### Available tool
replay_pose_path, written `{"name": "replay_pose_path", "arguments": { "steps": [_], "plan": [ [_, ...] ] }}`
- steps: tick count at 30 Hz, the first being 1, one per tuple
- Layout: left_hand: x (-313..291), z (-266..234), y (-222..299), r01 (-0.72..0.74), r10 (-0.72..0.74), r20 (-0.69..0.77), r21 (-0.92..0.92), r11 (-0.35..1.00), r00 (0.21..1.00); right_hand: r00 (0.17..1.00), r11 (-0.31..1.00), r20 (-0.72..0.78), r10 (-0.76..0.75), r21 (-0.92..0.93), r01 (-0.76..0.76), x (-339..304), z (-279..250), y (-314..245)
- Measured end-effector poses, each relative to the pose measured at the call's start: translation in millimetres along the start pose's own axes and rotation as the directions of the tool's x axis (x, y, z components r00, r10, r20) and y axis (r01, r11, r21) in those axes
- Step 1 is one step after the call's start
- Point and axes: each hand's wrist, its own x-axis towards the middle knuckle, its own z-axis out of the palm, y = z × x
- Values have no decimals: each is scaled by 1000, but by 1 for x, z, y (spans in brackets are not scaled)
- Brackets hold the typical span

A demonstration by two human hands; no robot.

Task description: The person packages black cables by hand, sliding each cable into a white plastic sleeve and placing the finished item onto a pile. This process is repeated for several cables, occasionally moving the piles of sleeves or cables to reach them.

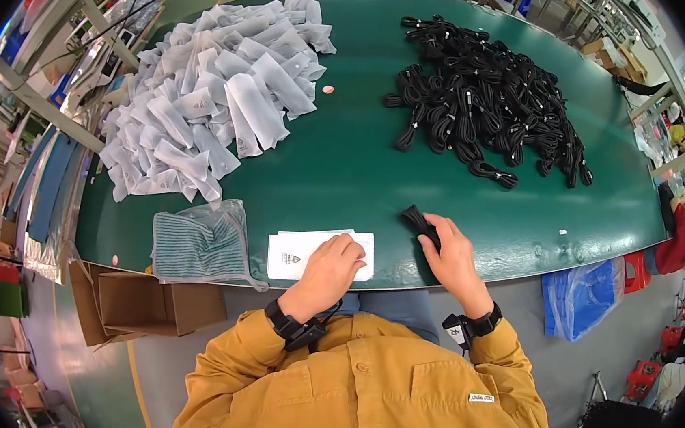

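Observation:
My right hand [452, 258] holds a coiled black cable [419, 225] near the front edge of the table, thumb and fingers closed around it. To its left lie flat white plastic bags [286, 256] with small dark print, several in a thin stack. My left hand [333, 270] rests on the right part of these bags with its fingers curled together at the top one; the fingertips are partly hidden. A large heap of black cable coils [495, 95] covers the right side of the table. On the far left is a big pile of filled, frosted white bags [217, 86].
The green tabletop [360, 131] curves around in front of me. A clear bag with teal striped cloth [198, 244] lies at the left front edge. Below it stands an open cardboard box [142, 301]. A blue plastic bag [582, 299] hangs at the right, near another person's red sleeve [681, 243].

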Motion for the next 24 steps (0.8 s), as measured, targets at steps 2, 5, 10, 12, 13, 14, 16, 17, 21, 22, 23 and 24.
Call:
{"name": "replay_pose_path", "arguments": {
  "steps": [2, 5, 10, 12, 13, 14, 16, 17, 21, 22, 23, 24],
  "plan": [
    [-1, 3, -2, 26, -27, -7, -25, 999, 1000, 1000, 991, 13, -19, 131, 18, -3, 0, -9],
    [-2, 4, -2, 82, -84, -22, -80, 993, 996, 998, 973, 33, -49, 226, 41, -5, -5, -26],
    [-4, 2, 1, 255, -271, -21, -274, 927, 962, 982, 960, 82, -172, 239, 149, -9, -5, -38],
    [-4, 0, 3, 435, -441, 76, -382, 815, 894, 974, 959, 90, -207, 216, 184, -11, -4, -37],
    [-3, -1, 3, 434, -440, 78, -382, 816, 895, 969, 960, 98, -226, 191, 205, -12, -3, -36],
    [-3, -2, 4, 439, -445, 82, -394, 807, 892, 963, 960, 107, -246, 166, 226, -12, -2, -35],
    [-3, -4, 3, 448, -454, 92, -419, 790, 886, 958, 959, 116, -263, 141, 246, -13, 0, -33],
    [-3, -4, 2, 448, -453, 94, -419, 790, 886, 965, 965, 92, -245, 122, 234, -14, 2, -32],
    [-5, -4, 0, 231, -237, 13, -265, 936, 972, 979, 975, 46, -200, 103, 194, -14, 3, -35],
    [-6, -5, 0, 269, -273, 30, -302, 915, 961, 981, 976, 47, -189, 121, 182, -14, 2, -37],
    [-5, -7, 0, 306, -309, 48, -337, 890, 950, 983, 976, 48, -178, 138, 170, -14, 2, -38],
    [-4, -8, 0, 342, -342, 66, -371, 864, 937, 983, 976, 48, -178, 138, 170, -13, 2, -38]
  ]
}}
